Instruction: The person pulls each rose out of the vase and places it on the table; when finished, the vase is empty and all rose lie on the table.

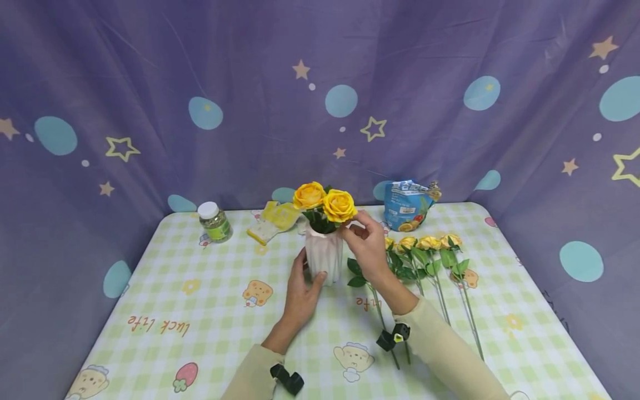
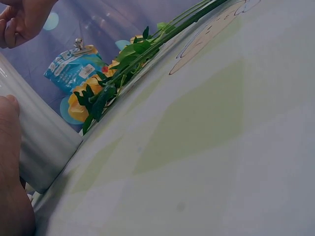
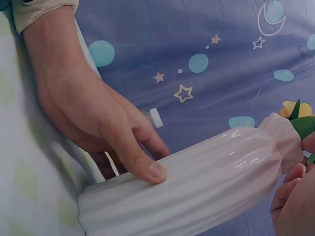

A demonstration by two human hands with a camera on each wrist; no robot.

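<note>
A white fluted vase [image 1: 324, 256] with a pinkish upper part stands upright on the table, holding two yellow artificial roses [image 1: 340, 206] with dark green leaves. My left hand [image 1: 301, 294] grips its lower part from the left, thumb on the near side and the other fingers around the back. At the vase's rim my right hand [image 1: 367, 244] pinches the right-hand rose just below its bloom, fingers curled. In the right wrist view, green leaves [image 3: 304, 126] show beside those fingertips, and the left thumb lies along the vase [image 3: 197, 182]. The stems inside the vase are hidden.
Several more yellow roses [image 1: 430, 243] lie on the checked tablecloth [image 1: 200, 355] to the right, stems toward me. Behind them stands a blue pouch [image 1: 402, 206] with a clip. A white-capped jar [image 1: 215, 222] and yellow-and-white gloves [image 1: 275, 219] are at the back left.
</note>
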